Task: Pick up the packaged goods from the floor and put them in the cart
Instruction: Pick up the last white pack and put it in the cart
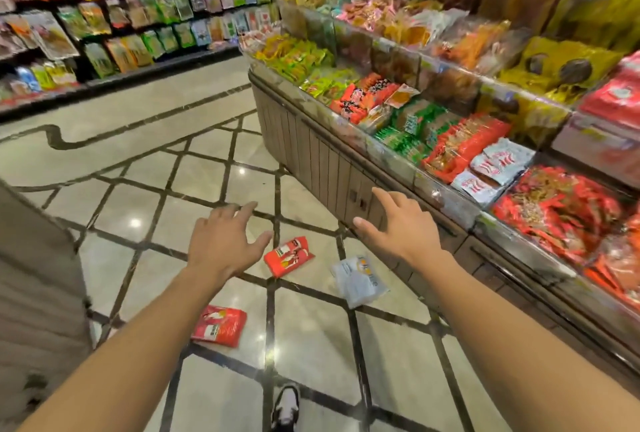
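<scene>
Both arms stretched forward over tiled floor (214, 168), centre of frame. Left hand (221, 244) spread wide, fingers apart, gripping nothing. Right hand (401, 227) likewise splayed, palm down, empty. Three packs lying on floor below hands: red pack (289, 256) just right of left hand, print too blurred to read; white pack (358, 281) under right wrist, lettering smeared, an orange disc the only clear mark; second red pack (220, 326) lower centre, beside left forearm. Display bin (322, 154) along right side, heaped with red, green, yellow packets, labels unreadable. Wall shelves (104, 16) upper left. Shoe (285, 407) at bottom edge.
</scene>
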`<state>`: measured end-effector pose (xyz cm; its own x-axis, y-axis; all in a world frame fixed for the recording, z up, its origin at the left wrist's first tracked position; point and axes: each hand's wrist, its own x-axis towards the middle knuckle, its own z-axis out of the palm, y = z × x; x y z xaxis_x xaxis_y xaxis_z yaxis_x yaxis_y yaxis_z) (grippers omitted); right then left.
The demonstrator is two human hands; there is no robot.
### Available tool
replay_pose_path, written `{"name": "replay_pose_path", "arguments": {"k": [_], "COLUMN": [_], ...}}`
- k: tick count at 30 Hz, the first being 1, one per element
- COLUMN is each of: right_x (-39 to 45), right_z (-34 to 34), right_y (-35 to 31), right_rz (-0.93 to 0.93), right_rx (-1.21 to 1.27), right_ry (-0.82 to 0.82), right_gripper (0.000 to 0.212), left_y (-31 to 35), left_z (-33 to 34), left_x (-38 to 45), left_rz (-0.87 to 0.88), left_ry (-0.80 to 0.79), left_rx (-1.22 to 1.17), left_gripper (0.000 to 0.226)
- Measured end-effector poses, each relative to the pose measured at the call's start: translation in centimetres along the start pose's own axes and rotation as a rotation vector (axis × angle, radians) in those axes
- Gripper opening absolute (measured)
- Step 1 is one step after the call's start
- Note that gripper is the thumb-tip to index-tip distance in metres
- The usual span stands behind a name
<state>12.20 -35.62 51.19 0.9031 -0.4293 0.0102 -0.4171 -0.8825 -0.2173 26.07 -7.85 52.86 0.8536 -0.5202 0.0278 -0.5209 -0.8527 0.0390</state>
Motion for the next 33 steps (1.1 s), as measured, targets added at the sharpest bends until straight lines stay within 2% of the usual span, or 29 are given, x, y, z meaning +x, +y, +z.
{"name": "replay_pose_path", "arguments": {"k": [8,15,22,25,27,30,33], "right_x": [8.9,12.5,16.1,18.0,18.9,19.6,19.9], "right_z": [9.5,22.7,42.3,51.6,57.6,65.9,72.8], "right_y": [2.1,5.8,13.7,17.5,20.0,23.4,25.2], "right_rz": [0.274,0.605,0.778,0.868,0.916,1.003,1.187], "right_rx": [0.067,0.191,0.267,0.291,0.325,0.395,0.523], "right_ry": [-0.057,-0.123,-0.199,-0.222,-0.243,-0.219,-0.196], "right_gripper": [0.082,0.084,0.08,0.087,0.09,0.088,0.095], "left_y": [2.1,4.9,10.5,13.6,15.2,17.0,18.0], "left_z": [9.9,22.9,44.3,54.5,61.0,70.6,78.5], "left_x": [15.0,23.5,29.2,31.9,33.6,35.9,37.5], "left_rz": [0.175,0.252,0.352,0.379,0.394,0.369,0.321], "left_ry": [-0.135,-0.278,-0.394,-0.427,-0.438,-0.466,-0.492], "left_rx": [-0.095,-0.16,-0.101,-0.117,-0.114,-0.154,-0.247], "left_gripper": [0.073,0.07,0.076,0.083,0.078,0.073,0.074]}}
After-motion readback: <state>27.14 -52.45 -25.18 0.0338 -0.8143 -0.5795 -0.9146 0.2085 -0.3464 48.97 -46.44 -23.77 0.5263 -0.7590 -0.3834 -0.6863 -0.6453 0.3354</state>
